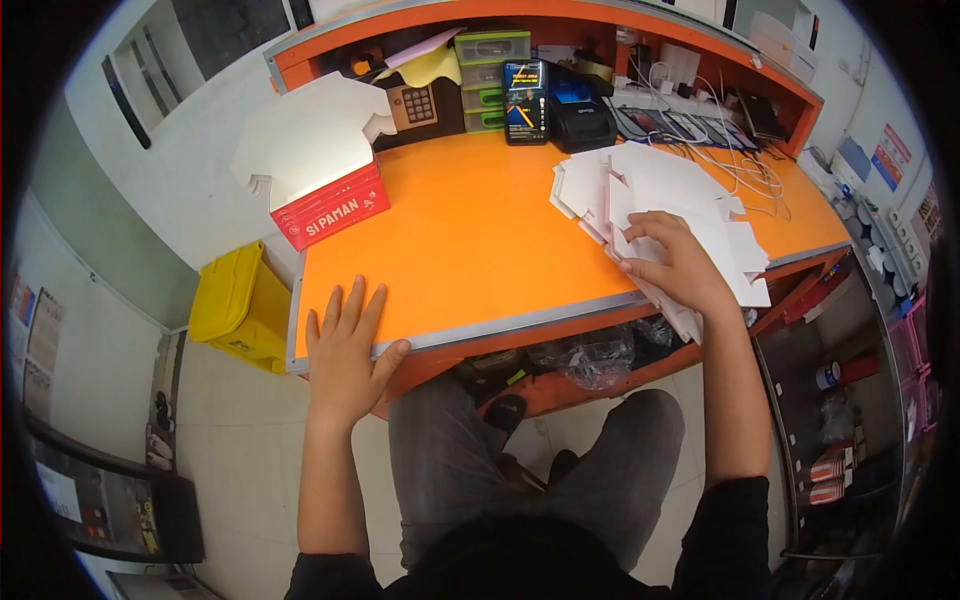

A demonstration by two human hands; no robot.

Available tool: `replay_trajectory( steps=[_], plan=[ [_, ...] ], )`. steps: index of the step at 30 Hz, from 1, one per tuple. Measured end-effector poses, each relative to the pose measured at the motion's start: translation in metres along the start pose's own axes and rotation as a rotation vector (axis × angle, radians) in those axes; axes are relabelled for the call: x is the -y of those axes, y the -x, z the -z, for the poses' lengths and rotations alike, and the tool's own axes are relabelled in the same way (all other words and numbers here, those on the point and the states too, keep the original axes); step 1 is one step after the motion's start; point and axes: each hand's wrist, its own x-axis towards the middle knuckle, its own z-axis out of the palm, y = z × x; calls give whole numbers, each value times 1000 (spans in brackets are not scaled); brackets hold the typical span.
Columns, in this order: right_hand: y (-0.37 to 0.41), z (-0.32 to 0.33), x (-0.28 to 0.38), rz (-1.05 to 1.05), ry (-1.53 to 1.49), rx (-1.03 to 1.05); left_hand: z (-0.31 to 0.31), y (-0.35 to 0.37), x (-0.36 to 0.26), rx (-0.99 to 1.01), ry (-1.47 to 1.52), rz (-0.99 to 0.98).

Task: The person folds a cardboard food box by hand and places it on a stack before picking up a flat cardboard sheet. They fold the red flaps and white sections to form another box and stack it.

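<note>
My left hand (347, 345) lies flat on the orange desktop (450, 230) near its front left corner, fingers spread and holding nothing. At the right, my right hand (680, 262) grips the folded edge of a white flat cardboard box (690, 185), its thumb and fingers curled at the edge. That piece lies on what looks like a stack of similar flat boxes, partly overhanging the desk's front edge. Beyond my left hand stands a red box marked "SI PAMAN" (330, 207), its white lid flaps spread open.
At the back are a phone showing a video (525, 102), a black printer-like device (582, 115), green-fronted drawers (493, 48) and a keypad safe (413, 104). White cables (735, 165) cross the right rear. A yellow bin (240, 308) stands left of the desk.
</note>
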Motion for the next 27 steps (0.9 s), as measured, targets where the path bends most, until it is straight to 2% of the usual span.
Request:
replay_trajectory(
  steps=[9, 15, 18, 21, 25, 27],
  plan=[
    [2, 1, -5, 11, -118, -72, 0, 0, -1, -4, -19, 3],
    [3, 4, -9, -83, -462, -125, -3, 0, 2, -36, 2, -13],
    [4, 10, -6, -131, -696, -227, -2, 0, 1, -43, 4, -15],
    [12, 19, -6, 57, -633, -449, -3, 0, 0, -58, 4, -19],
    [35, 35, 7, 236, -637, -640, -4, 1, 0, -76, 6, -24],
    [59, 49, 18, 258, -565, -627, -4, 1, 0, -93, 1, -29]
  ],
)
